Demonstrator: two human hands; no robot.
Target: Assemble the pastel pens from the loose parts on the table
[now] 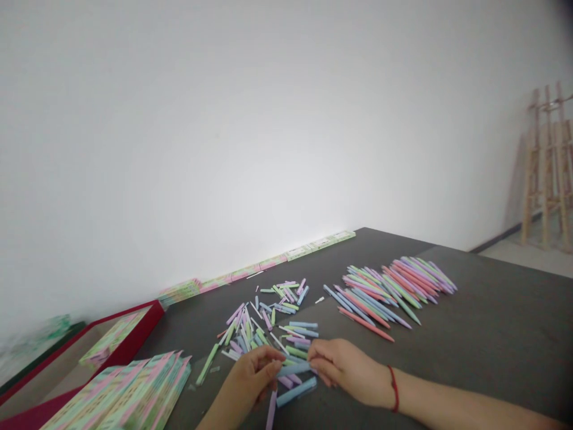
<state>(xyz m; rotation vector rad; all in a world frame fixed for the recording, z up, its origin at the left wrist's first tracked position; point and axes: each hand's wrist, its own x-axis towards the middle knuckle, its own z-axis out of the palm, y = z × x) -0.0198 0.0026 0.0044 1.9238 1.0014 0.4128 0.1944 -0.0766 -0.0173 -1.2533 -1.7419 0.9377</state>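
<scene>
My left hand and my right hand are close together over the near part of the dark table. Between their pinched fingers runs a light blue pen barrel, one end at each hand. Its ends are covered by my fingers. Just below it lie another blue barrel and a purple barrel. Beyond my hands spreads a loose heap of pastel pen parts in purple, green and blue, with thin white sticks among them. A red cord bracelet circles my right wrist.
Several pointed pastel pens lie in rows on the table at right. Printed packs are stacked at near left, beside a red box with more packs inside. Flat packs line the wall. Wooden easels stand far right.
</scene>
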